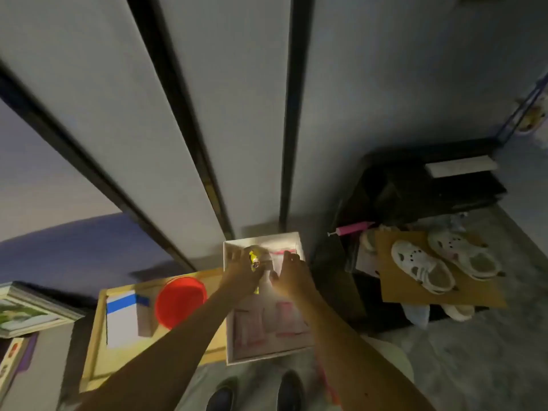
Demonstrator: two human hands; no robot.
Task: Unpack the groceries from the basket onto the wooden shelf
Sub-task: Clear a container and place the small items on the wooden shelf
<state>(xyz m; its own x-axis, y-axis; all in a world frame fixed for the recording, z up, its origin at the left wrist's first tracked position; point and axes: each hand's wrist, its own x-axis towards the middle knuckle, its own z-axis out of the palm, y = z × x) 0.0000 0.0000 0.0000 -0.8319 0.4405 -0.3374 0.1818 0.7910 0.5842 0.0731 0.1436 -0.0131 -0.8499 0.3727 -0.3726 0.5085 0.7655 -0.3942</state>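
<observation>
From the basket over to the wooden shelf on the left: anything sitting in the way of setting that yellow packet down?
Partly. The left hand is on the yellow packet inside the white basket. On the wooden shelf beside it, a red bowl sits nearest the basket and a white box with blue tape lies farther left. Bare wood shows toward the shelf's near edge.

Two hands (pixel 246 269), one basket (pixel 229 345), one red bowl (pixel 181 301), two white shoes (pixel 422 269).

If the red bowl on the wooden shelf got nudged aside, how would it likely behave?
The red bowl looks like thin plastic, so probably light and easily slid. It sits open side up on the wooden shelf, so it would likely slide rather than roll. The white box beside it might stop it.
</observation>
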